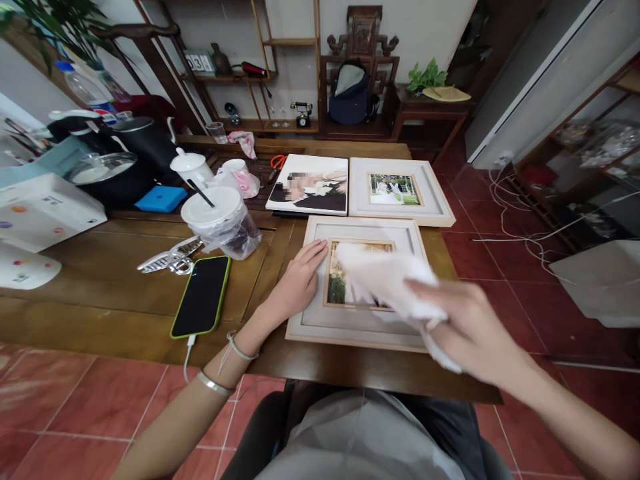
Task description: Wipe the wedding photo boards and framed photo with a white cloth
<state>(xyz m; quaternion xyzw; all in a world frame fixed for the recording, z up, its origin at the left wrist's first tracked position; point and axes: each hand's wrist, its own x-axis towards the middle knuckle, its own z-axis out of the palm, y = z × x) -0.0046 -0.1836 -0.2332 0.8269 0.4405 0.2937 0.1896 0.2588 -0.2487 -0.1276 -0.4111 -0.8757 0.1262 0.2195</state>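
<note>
A white picture frame [320, 320] with a photo lies flat at the near edge of the wooden table [100, 280]. My left hand [300, 277] rests flat on the frame's left border, fingers stretched out. My right hand [467, 330] is closed on a white cloth [385, 277] that lies over the photo and is blurred by motion. Behind it lie a second white framed photo [400, 190] and an unframed photo print [309, 183].
A phone in a green case [203, 295] lies left of the frame, with a metal clip [170, 257] and a lidded plastic cup in a bag [223, 223] behind it. Pots, boxes and cups crowd the table's left. Shelves, a backpack and a chair stand behind.
</note>
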